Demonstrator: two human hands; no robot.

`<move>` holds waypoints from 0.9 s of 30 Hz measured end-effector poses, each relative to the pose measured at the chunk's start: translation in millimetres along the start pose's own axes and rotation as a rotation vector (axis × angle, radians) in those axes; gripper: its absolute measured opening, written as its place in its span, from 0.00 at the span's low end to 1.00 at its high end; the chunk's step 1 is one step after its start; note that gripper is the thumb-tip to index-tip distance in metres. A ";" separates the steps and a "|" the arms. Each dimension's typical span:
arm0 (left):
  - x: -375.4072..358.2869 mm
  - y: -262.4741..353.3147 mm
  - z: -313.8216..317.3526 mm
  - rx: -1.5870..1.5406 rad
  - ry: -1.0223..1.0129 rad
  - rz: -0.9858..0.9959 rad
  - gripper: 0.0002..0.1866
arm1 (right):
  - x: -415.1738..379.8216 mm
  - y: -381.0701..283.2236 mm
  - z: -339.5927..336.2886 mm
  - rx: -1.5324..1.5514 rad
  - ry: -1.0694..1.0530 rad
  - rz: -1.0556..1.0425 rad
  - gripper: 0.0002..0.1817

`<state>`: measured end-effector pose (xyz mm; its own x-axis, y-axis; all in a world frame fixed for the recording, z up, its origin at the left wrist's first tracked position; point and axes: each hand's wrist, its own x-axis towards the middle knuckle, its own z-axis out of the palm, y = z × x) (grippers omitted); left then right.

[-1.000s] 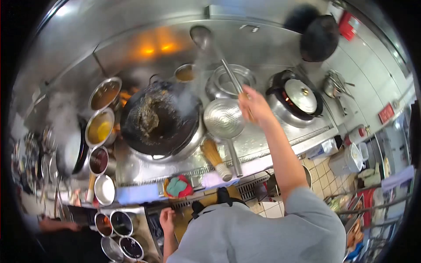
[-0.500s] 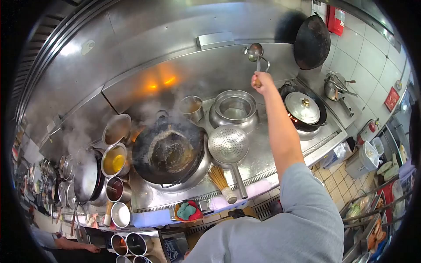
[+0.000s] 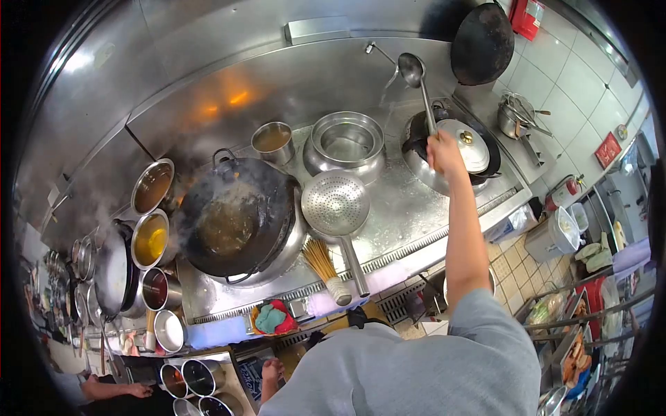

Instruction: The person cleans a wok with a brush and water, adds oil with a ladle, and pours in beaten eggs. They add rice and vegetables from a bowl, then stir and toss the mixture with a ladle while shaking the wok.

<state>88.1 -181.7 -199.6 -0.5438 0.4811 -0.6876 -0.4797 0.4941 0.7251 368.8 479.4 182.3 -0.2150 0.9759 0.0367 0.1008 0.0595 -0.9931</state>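
My right hand is closed round the handle of a metal ladle, its bowl raised near the back wall beside a thin faucet. Water runs from that faucet. Just right of the hand, a lidded wok sits on the stove. My left hand shows at the bottom, close to my body, with its fingers curled; what it holds, if anything, is hidden. A large black wok steams left of centre, with a perforated strainer and a bamboo brush to its right.
Metal pots stand along the stove's back. Bowls of yellow liquid and sauces line the left side. A cloth bundle lies at the front edge. At lower left, another person's arm rests near containers.
The ladle and my right hand have shifted right of the faucet, and water now streams from it. My left hand has come into view. The camera view has shifted.
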 end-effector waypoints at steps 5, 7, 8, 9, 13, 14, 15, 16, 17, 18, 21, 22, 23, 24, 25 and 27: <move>-0.7 6.1 7.6 -0.028 -0.082 -0.051 0.08 | -120.5 61.3 22.1 0.254 0.010 0.237 0.16; -18.0 61.8 25.1 -0.063 -0.201 -0.096 0.11 | -128.3 69.6 29.5 0.258 -0.042 0.301 0.19; -48.7 127.5 44.7 -0.029 -0.249 -0.090 0.13 | -132.7 58.8 32.2 0.079 -0.043 0.283 0.21; -58.5 171.7 53.3 0.094 -0.275 0.044 0.13 | -133.0 54.3 33.5 -0.103 -0.047 0.262 0.22; -31.5 274.4 83.5 0.607 0.119 0.637 0.14 | -32.2 85.6 68.3 -0.459 -0.230 0.013 0.16; -16.1 292.2 92.1 0.603 0.287 0.908 0.11 | 16.2 128.5 82.6 -0.634 -0.164 -0.219 0.12; -18.8 321.5 104.3 0.763 0.421 1.113 0.09 | 41.8 141.4 104.1 -0.599 -0.178 -0.051 0.08; -15.7 342.4 112.1 0.766 0.440 1.202 0.08 | 51.3 127.5 128.4 -0.735 -0.275 0.100 0.06; -0.1 345.2 111.1 0.804 0.476 1.153 0.07 | 58.9 112.4 148.5 -0.871 -0.371 0.248 0.05; 8.0 345.1 110.2 0.909 0.476 0.929 0.07 | 75.6 118.5 154.9 -0.877 -0.390 0.252 0.05; 28.9 328.4 98.6 1.015 0.346 0.889 0.06 | 106.1 135.5 146.8 0.726 -0.301 0.792 0.06; 30.4 323.9 95.7 0.984 0.320 0.980 0.06 | 106.6 126.0 146.7 1.051 -0.204 0.843 0.08; 26.9 321.7 95.2 0.952 0.350 1.045 0.06 | 92.5 106.0 143.7 1.209 -0.230 0.898 0.08; 23.1 318.9 98.0 0.915 0.379 1.110 0.05 | 71.1 87.2 136.7 1.361 -0.249 0.953 0.07; 17.3 318.8 101.7 0.864 0.399 1.100 0.05 | 57.9 80.7 134.0 1.382 -0.320 0.882 0.07; 11.5 321.8 107.7 0.810 0.432 1.098 0.05 | 36.6 62.6 125.3 1.444 -0.458 0.823 0.08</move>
<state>1.6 60.9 21.7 -0.6093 0.7018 0.3692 0.7519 0.3634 0.5501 245.5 492.6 107.6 -0.8220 0.5012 -0.2704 -0.5128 -0.8579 -0.0311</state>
